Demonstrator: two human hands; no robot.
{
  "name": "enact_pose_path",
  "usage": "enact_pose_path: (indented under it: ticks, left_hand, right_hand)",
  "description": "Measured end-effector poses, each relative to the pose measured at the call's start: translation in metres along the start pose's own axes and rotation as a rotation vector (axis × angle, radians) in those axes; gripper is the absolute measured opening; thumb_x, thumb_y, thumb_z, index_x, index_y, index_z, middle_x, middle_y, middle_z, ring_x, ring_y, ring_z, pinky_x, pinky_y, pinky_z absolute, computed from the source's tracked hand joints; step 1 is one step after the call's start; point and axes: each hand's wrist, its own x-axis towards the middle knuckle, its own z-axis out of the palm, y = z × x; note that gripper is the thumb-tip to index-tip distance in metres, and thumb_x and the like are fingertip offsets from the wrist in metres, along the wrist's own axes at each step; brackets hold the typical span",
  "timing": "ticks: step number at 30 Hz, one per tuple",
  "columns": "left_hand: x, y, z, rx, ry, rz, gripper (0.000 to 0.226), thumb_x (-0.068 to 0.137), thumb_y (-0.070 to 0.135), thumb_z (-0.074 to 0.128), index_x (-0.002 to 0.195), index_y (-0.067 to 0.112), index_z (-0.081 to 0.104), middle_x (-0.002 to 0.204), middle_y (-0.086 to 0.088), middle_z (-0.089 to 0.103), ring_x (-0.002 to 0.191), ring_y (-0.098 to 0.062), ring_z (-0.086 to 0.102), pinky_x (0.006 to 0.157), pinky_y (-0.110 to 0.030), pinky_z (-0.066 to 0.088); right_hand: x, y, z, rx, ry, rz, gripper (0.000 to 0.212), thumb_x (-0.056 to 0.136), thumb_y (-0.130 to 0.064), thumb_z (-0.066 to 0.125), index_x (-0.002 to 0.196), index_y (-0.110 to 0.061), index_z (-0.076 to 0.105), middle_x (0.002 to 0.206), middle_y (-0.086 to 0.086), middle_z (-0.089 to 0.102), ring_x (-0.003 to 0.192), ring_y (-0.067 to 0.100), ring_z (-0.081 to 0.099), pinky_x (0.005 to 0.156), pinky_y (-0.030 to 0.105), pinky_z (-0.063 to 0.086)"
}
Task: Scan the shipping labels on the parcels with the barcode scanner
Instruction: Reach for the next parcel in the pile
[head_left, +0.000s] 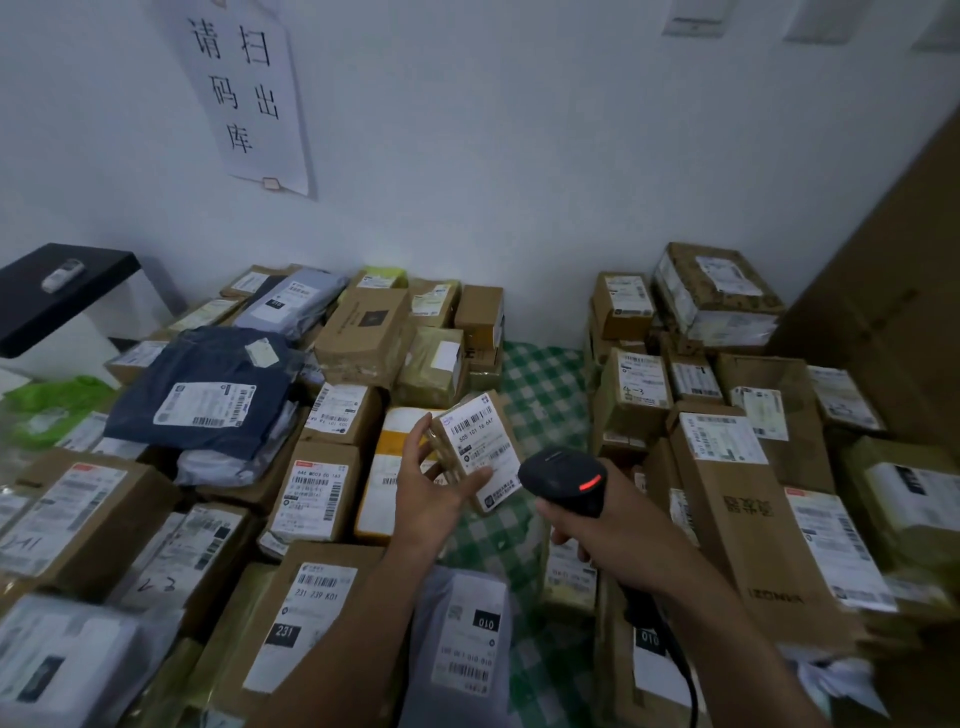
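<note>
The right hand (597, 540) is gripping the black handheld barcode scanner (563, 478), fingers curled round its handle, red light glowing. Just left of that grip, the left hand (431, 499) is pinching a small brown cardboard parcel (457, 470) between thumb and fingers, white shipping label (480, 436) turned upward.

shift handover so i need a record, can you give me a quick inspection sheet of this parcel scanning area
surface: green checked cloth, bare strip between the piles
job's things: small parcel, label up; barcode scanner, red light on; labelled parcels piled left and right
clutter: green plastic bag at far left
grips: left grip holds the small parcel; right grip holds the barcode scanner
cables: dark scanner cable runs down below the right grip
surroundings: white wall, paper sign; black-topped stand with small white object
</note>
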Motion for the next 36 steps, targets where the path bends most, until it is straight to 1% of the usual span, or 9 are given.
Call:
enact_pose_path:
  ticks: [7,17,19,22,25,29,31,34,36]
  left_hand:
    - [0.006,-0.002,-0.005,0.012,0.028,0.006,0.101,0.067,0.000,0.093,0.146,0.041,0.044,0.134,0.011,0.062,0.116,-0.016,0.067,0.088,-0.044,0.063]
    - [0.014,-0.007,-0.001,0.004,0.008,-0.013,0.102,0.070,0.002,0.092,0.149,0.041,0.042,0.132,0.012,0.061,0.118,-0.018,0.066,0.091,-0.049,0.061]
    - [0.015,-0.009,0.003,0.020,-0.013,-0.035,0.103,0.074,0.004,0.090,0.155,0.040,0.037,0.127,0.017,0.063,0.118,-0.015,0.065,0.093,-0.046,0.060]
    - [0.019,-0.015,0.021,0.023,-0.072,-0.114,0.101,0.081,0.003,0.084,0.158,0.041,0.031,0.129,0.008,0.068,0.118,-0.012,0.065,0.096,-0.048,0.059]
    - [0.025,-0.023,0.053,0.079,-0.200,-0.201,0.089,0.084,0.005,0.082,0.153,0.043,0.039,0.129,0.003,0.069,0.119,-0.017,0.064,0.095,-0.052,0.059]
    - [0.031,-0.037,0.101,0.096,-0.370,-0.318,0.058,0.090,0.001,0.073,0.127,0.043,0.058,0.111,0.009,0.073,0.103,-0.015,0.071,0.090,-0.046,0.061]
    - [0.035,-0.046,0.120,0.098,-0.392,-0.362,0.051,0.091,0.000,0.069,0.119,0.041,0.059,0.108,0.007,0.074,0.100,-0.017,0.073,0.089,-0.046,0.062]
    - [0.043,-0.061,0.138,0.119,-0.431,-0.412,0.038,0.091,0.003,0.068,0.121,0.026,0.065,0.118,-0.005,0.075,0.102,-0.023,0.074,0.091,-0.047,0.061]
    - [0.043,-0.070,0.142,0.151,-0.471,-0.438,0.039,0.095,0.005,0.064,0.131,0.020,0.064,0.124,-0.007,0.073,0.106,-0.025,0.072,0.092,-0.043,0.061]
  right_hand:
    - [0.006,0.003,0.003,-0.020,-0.028,0.024,0.059,0.090,-0.046,0.077,0.140,-0.035,0.047,0.088,-0.006,0.076,0.065,-0.003,0.067,0.064,0.024,0.049]
    - [0.011,0.011,-0.002,-0.023,-0.059,0.001,0.050,0.093,-0.040,0.075,0.135,-0.040,0.049,0.089,-0.008,0.075,0.069,-0.001,0.069,0.064,0.021,0.050]
    - [0.012,0.016,-0.008,-0.012,-0.042,0.010,0.050,0.093,-0.041,0.075,0.135,-0.038,0.049,0.094,-0.007,0.075,0.065,0.001,0.067,0.060,0.019,0.050]
    - [0.014,0.031,-0.022,0.010,0.059,0.076,0.054,0.091,-0.050,0.074,0.136,-0.038,0.048,0.102,-0.008,0.073,0.066,0.003,0.069,0.060,0.023,0.049]
    - [0.015,0.048,-0.040,0.030,0.170,0.110,0.062,0.086,-0.056,0.076,0.139,-0.035,0.053,0.105,-0.009,0.073,0.080,0.006,0.069,0.067,0.025,0.049]
    - [0.009,0.063,-0.052,0.091,0.256,0.168,0.043,0.089,-0.051,0.075,0.125,-0.043,0.055,0.100,-0.012,0.074,0.080,0.005,0.071,0.067,0.026,0.050]
    - [0.010,0.070,-0.054,0.096,0.282,0.169,0.054,0.085,-0.054,0.077,0.132,-0.038,0.055,0.107,-0.011,0.074,0.092,0.007,0.071,0.076,0.032,0.056]
    - [0.011,0.080,-0.056,0.076,0.305,0.173,0.075,0.070,-0.071,0.074,0.135,-0.038,0.057,0.111,-0.013,0.074,0.097,0.010,0.071,0.084,0.040,0.060]
    - [0.013,0.084,-0.056,0.081,0.301,0.186,0.065,0.077,-0.062,0.076,0.135,-0.038,0.057,0.107,-0.011,0.075,0.088,0.011,0.073,0.076,0.038,0.061]
